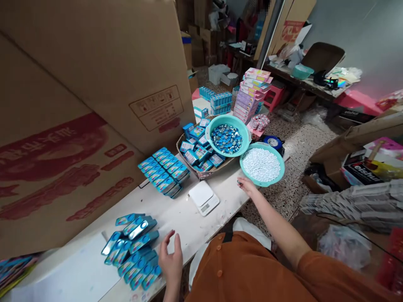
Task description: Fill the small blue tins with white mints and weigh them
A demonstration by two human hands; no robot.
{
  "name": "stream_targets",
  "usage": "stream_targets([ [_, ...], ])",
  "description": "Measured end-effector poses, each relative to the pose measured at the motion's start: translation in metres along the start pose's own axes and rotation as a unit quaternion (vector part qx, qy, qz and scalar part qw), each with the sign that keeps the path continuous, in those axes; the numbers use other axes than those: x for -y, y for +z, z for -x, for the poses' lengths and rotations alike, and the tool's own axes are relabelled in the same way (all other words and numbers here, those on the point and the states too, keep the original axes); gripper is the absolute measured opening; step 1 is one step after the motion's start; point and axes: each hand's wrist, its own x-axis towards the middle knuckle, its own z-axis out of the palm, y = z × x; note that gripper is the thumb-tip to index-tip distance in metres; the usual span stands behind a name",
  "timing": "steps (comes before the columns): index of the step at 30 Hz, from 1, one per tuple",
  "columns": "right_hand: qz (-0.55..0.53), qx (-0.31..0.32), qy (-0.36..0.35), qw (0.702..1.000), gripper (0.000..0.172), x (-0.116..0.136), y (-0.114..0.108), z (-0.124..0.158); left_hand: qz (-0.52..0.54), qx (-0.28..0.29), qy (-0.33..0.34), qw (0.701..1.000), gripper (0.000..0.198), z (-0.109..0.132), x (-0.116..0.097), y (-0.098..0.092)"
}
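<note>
My left hand (171, 256) is held over the table's front edge, thumb and fingers apart, with nothing in it. Just left of it lies a loose group of small blue boxes (138, 268), some with shiny tops. My right hand (247, 186) is closed in a pinch beside a turquoise bowl (282, 167) of white pellets (261, 164). A small dark, shiny bit shows at its fingertips, too small to name. Behind stands a second turquoise bowl (211, 119), holding blue and silver metallic pieces (226, 139). Between the hands sits a white digital scale (203, 197).
Rows of blue boxes (163, 170) stand left of an open carton (201, 174) full of blue boxes. A large cardboard box (94, 84) walls off the left. Pink and purple boxes (247, 96) are stacked at the table's far end. A person (250, 19) is in the background.
</note>
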Motion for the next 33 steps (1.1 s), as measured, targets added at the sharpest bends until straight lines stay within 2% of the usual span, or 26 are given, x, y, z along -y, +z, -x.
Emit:
stream_targets([
  [2, -0.007, 0.009, -0.008, 1.000, 0.011, 0.033, -0.008, -0.032, 0.004, -0.018, -0.032, 0.999, 0.039, 0.009, -0.022, 0.022],
  [5, 0.000, 0.031, -0.021, 0.999, 0.016, 0.081, -0.007, -0.078, 0.020, -0.013, -0.084, 0.996, 0.044, 0.024, -0.059, 0.055],
  [8, 0.127, 0.025, -0.083, 0.988, 0.032, 0.116, -0.001, -0.116, 0.020, 0.011, -0.098, 0.995, 0.045, 0.046, -0.091, 0.085],
  [11, 0.265, -0.014, -0.144, 0.953, 0.033, 0.126, -0.008, -0.140, -0.001, 0.016, -0.100, 0.995, 0.045, 0.071, -0.106, 0.105],
  [14, 0.286, -0.009, -0.133, 0.949, 0.026, 0.116, -0.026, -0.148, -0.024, 0.004, -0.112, 0.993, 0.046, 0.095, -0.098, 0.115],
  [18, 0.278, 0.009, -0.124, 0.953, 0.024, 0.093, -0.055, -0.133, -0.022, -0.013, -0.171, 0.985, 0.048, 0.106, -0.081, 0.119],
  [20, 0.276, 0.011, -0.125, 0.953, 0.025, 0.081, -0.072, -0.117, -0.004, 0.003, -0.198, 0.980, 0.049, 0.100, -0.080, 0.118],
  [22, 0.279, 0.010, -0.125, 0.952, 0.025, 0.071, -0.092, -0.098, 0.009, 0.031, -0.191, 0.981, 0.050, 0.088, -0.084, 0.118],
  [25, 0.292, 0.002, -0.119, 0.949, 0.025, 0.056, -0.126, -0.065, 0.013, 0.071, -0.102, 0.992, 0.049, 0.060, -0.093, 0.122],
  [28, 0.305, -0.033, -0.096, 0.947, 0.029, 0.041, -0.158, -0.036, 0.008, 0.097, 0.003, 0.995, 0.046, 0.026, -0.101, 0.132],
  [33, 0.279, -0.076, -0.062, 0.955, 0.036, 0.025, -0.190, -0.015, 0.004, 0.118, 0.110, 0.987, 0.039, -0.023, -0.126, 0.158],
])
